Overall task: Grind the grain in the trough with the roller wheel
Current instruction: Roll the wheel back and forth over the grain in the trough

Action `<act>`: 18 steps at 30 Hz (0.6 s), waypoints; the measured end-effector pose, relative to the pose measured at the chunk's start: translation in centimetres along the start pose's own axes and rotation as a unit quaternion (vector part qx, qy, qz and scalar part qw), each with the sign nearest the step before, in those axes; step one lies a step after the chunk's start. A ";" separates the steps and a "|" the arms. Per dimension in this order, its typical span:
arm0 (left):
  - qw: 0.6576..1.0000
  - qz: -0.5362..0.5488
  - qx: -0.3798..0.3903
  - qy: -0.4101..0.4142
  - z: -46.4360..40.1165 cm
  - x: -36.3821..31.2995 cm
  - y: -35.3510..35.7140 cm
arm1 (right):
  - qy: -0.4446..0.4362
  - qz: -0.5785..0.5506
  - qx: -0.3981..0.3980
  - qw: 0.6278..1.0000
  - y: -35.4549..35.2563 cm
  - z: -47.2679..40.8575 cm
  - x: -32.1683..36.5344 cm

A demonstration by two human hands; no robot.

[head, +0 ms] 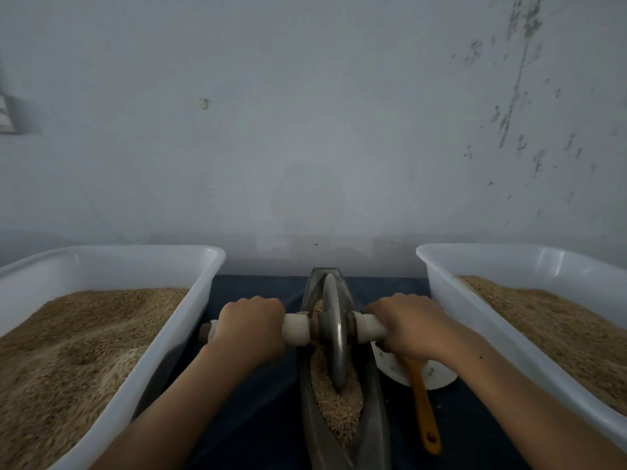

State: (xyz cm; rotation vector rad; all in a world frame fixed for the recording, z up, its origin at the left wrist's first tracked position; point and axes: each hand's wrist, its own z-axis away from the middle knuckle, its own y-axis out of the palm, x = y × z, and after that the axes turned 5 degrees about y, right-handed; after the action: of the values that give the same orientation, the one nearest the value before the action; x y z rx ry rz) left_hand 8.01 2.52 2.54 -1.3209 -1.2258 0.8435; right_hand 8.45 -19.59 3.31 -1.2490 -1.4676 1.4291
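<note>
2 big white plastic tubs fill the lower corners of the frame, the left tub and the right tub, each heaped with tan grain. Behind them a pale grey wall takes up the whole upper half, flecked with dark marks at the upper right. Between the tubs, at lower centre, a dark cloth covers the surface, and on it lies the long, narrow metal trough, running from the bottom edge up toward the wall. The grain sits along its channel, most of it toward the lower end. The roller wheel stands upright on edge in the trough, its rim down in the grain. A pale axle handle sticks out to both sides. The left hand has its fingers curled tight around the left end; the right hand wraps the right end likewise. Just right of the trough lies a white dish with an orange handle across it.
</note>
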 end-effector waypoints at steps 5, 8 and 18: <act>0.998 0.004 -0.056 -0.012 0.0 -0.4 0.1 | 0.019 -0.018 -0.092 0.995 0.9 -0.1 0.2; 0.999 0.000 -0.035 -0.008 0.0 -0.3 0.1 | 0.013 -0.016 -0.069 0.997 0.8 -0.1 0.1; 0.999 0.009 0.036 0.019 0.0 0.2 -0.2 | -0.002 -0.011 0.064 0.998 0.0 -0.4 -0.4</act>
State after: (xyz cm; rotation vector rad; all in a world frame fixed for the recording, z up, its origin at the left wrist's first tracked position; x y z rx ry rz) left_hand 7.98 2.72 2.74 -1.2860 -1.1453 0.8636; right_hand 8.90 -19.89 3.46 -1.1481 -1.3651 1.4866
